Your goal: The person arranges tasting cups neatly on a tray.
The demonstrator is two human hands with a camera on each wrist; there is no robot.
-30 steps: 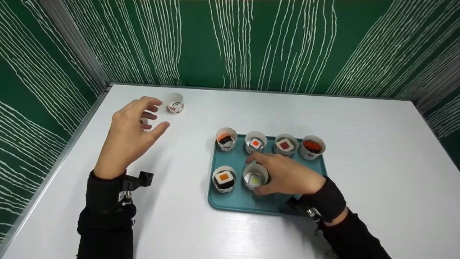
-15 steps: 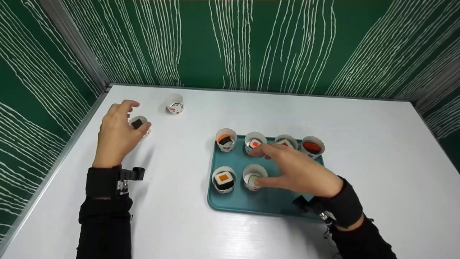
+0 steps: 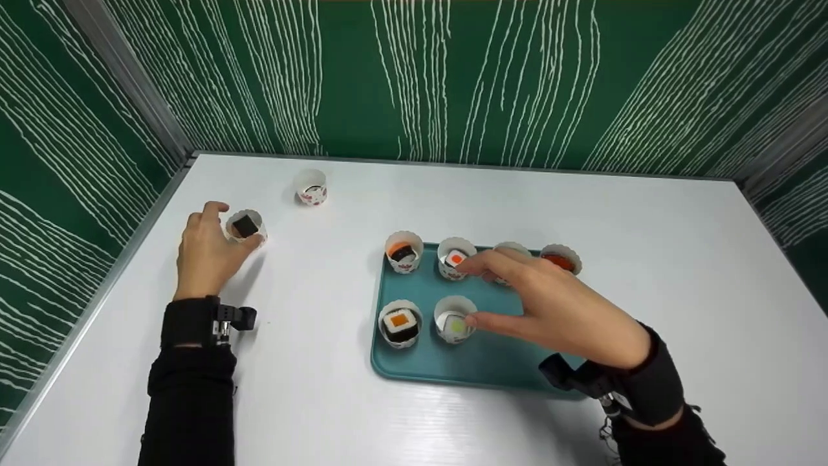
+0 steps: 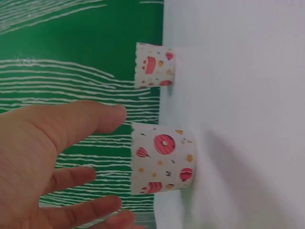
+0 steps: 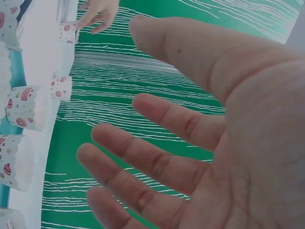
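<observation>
My left hand (image 3: 206,255) is spread around a patterned paper cup (image 4: 163,160) on the table's left side. A dark piece of sushi (image 3: 245,226) lies in that cup. In the left wrist view the thumb and fingers stand apart from the cup wall. My right hand (image 3: 559,301) hovers over the teal tray (image 3: 498,366) with straight, spread fingers and holds nothing. Just left of its thumb, a paper cup (image 3: 455,305) on the tray holds a pale sushi piece (image 3: 456,329) with a green centre. The right hand partly hides two back-row cups.
Another paper cup (image 3: 311,188) stands at the back left. Along the tray's back edge are several sushi cups, including an orange-and-black one (image 3: 404,254). At its front left sits a cup with orange-centred sushi (image 3: 400,323). Green walls (image 3: 352,84) border the table.
My left hand has moved left and down toward the cup with dark sushi. The right hand has drawn back to the right, off the cup with green-centred sushi, leaving it on the tray.
</observation>
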